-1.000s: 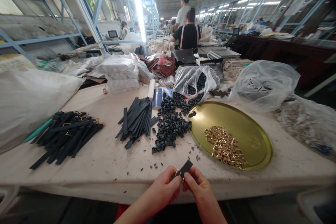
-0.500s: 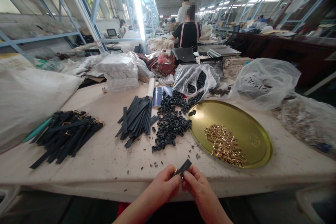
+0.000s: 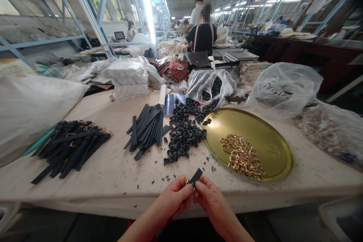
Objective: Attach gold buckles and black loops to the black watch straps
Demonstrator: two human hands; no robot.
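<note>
At the table's front edge, my left hand (image 3: 178, 193) and my right hand (image 3: 206, 193) meet, both closed on one black strap (image 3: 196, 176). Its short end sticks up between my fingers, and a bit of gold buckle (image 3: 187, 182) shows by my left fingertips. My fingers cover most of the buckle. Just beyond lie a heap of black strap loops (image 3: 184, 136) and a pile of flat black straps (image 3: 148, 126). To the right, gold buckles (image 3: 242, 157) lie on a round gold tray (image 3: 272, 132). Straps with buckles fitted (image 3: 70, 143) are heaped at the left.
A clear plastic bag (image 3: 211, 85) of black loops stands behind the heap. Another crumpled plastic bag (image 3: 285, 89) is at the back right, and a large white sack (image 3: 36, 109) at the left edge. A person in black (image 3: 201, 38) sits facing away beyond the table.
Both hands have shifted slightly up and left, still holding the strap. Its upright end has tilted a little, and less of the buckle shows.
</note>
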